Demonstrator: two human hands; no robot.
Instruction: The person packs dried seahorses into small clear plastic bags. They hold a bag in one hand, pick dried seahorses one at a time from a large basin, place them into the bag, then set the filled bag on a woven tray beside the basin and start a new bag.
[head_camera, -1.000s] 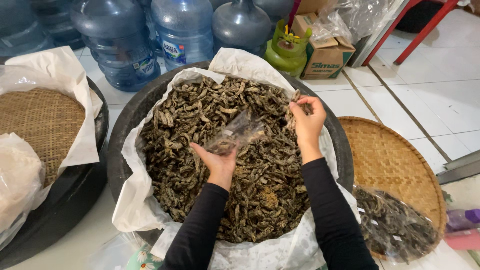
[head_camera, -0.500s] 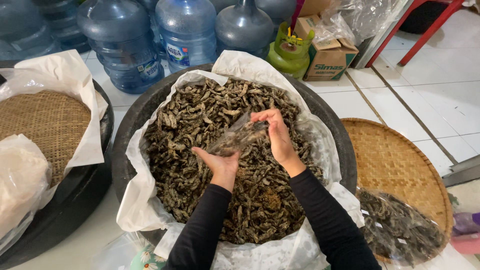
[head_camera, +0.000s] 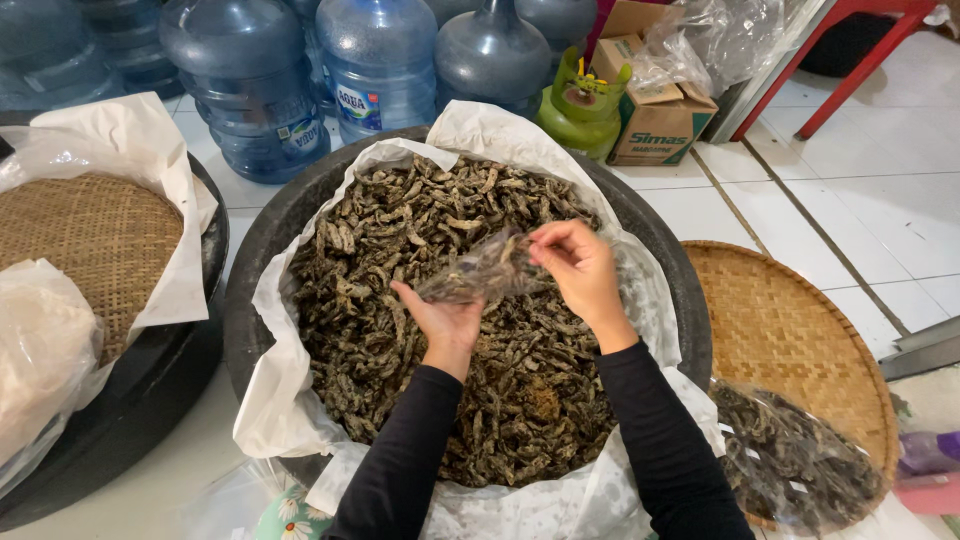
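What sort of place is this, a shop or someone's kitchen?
Probably a small home food-packing spot or storeroom, worked on a tiled floor. A big lined tub holds dried pieces, the left hand holds a clear bag, and water jugs stand behind.

Both arms are reaching forward in black sleeves over the big black basin (head_camera: 250, 330), forearms angling inward toward its middle. The left hand (head_camera: 445, 320) is lying palm up above the basin's centre, fingers curled and pinching something held between the two hands. The right hand (head_camera: 580, 270) is hovering just beside it, toward the basin's far rim, wrist bent, thumb and fingertips closing together at the same spot
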